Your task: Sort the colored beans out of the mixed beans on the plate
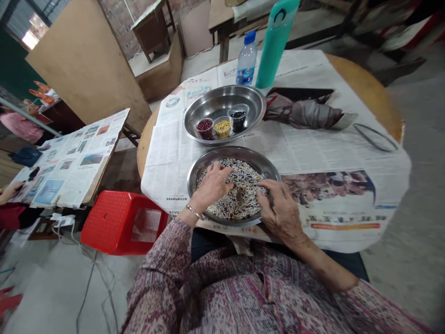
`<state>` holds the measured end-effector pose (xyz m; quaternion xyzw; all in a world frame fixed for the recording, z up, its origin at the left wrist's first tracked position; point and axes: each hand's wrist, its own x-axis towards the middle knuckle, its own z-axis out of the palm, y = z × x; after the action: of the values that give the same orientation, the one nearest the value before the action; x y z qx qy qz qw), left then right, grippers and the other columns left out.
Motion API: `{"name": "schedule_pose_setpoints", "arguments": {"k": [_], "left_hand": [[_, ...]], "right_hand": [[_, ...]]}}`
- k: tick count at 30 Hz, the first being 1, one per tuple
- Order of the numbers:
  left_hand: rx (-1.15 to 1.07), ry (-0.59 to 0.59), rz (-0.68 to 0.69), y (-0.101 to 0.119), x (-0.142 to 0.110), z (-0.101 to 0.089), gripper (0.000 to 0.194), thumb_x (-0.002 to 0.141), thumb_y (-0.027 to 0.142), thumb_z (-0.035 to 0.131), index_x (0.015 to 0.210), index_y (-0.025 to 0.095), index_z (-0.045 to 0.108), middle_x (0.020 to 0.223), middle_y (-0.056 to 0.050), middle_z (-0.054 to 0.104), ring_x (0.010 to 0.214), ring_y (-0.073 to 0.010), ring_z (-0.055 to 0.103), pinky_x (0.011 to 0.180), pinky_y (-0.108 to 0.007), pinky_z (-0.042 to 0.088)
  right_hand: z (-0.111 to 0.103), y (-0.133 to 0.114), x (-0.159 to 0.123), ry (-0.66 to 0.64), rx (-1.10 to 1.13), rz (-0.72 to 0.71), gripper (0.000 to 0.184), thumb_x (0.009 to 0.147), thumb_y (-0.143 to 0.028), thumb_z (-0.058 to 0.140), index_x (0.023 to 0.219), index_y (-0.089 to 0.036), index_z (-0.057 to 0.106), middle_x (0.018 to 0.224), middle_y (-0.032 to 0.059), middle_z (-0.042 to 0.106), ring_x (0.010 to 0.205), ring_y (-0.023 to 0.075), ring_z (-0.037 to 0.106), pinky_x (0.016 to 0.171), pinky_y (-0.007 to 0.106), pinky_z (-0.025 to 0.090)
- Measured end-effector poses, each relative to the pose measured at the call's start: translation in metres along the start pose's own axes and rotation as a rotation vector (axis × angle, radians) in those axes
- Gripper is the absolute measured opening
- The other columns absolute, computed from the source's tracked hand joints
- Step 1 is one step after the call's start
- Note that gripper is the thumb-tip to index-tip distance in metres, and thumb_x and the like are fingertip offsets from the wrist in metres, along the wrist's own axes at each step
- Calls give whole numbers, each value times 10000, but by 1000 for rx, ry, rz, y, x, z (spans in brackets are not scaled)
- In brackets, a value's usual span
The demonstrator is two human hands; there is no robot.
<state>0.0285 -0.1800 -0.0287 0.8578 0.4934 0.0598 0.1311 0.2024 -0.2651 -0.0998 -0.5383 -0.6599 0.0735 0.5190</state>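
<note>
A round steel basin (233,151) near the table's front edge holds a mix of white, black and yellow grains (239,195). My left hand (212,184), a bracelet at its wrist, reaches over the left side of the grains with fingers bent and thumb apart. At the right rim, my right hand (281,206) has its thumb and forefinger apart over the grains; its other fingers are partly hidden. Behind stands a second steel basin (222,99) holding three clear cups: dark red beans (205,129), yellow kernels (222,128) and black beans (238,119).
Newspaper (340,153) covers the round table. A water bottle (246,60), a teal flask (276,46) and a folded umbrella (309,111) lie or stand beyond the basins. To the left are a red stool (107,220) and another newspaper-covered table (79,157), with people beside it.
</note>
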Motion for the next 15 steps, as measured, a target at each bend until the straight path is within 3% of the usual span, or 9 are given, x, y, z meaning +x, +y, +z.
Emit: {"name": "schedule_pose_setpoints", "arguments": {"k": [3,7,10,12,15], "left_hand": [[-47,-79,49,8,14,-2,241,894,97,606,1116,145,685,1072,-83,660,1072,-219,618,1018,-373,511],[-140,-143,40,18,22,-8,187,859,53,614,1003,102,722,921,-55,711,958,-198,655,974,-333,514],[-226,-158,83,22,9,-11,155,868,67,607,946,121,729,882,-23,719,888,-170,663,956,-315,514],[-230,-139,134,24,-8,-11,166,874,61,594,943,143,721,930,-25,720,937,-168,662,988,-317,503],[-186,-210,221,28,-34,-8,195,907,79,572,1022,172,699,1023,-37,706,981,-172,660,966,-313,520]], "right_hand": [[0,0,0,-2,5,10,225,954,-242,501,1158,-228,595,1114,116,647,1075,275,606,954,484,503],[0,0,-1,-8,9,19,227,953,-246,499,1158,-227,595,1117,119,649,1082,279,605,959,490,501],[0,-1,-1,-11,18,42,238,949,-252,498,1163,-231,599,1120,118,649,1088,285,609,969,507,499],[-1,-1,0,-13,24,55,237,951,-262,492,1161,-236,600,1118,114,649,1088,283,612,978,513,498],[-1,-2,0,-12,23,73,231,956,-272,485,1152,-238,601,1117,118,648,1088,285,612,984,520,495]]}}
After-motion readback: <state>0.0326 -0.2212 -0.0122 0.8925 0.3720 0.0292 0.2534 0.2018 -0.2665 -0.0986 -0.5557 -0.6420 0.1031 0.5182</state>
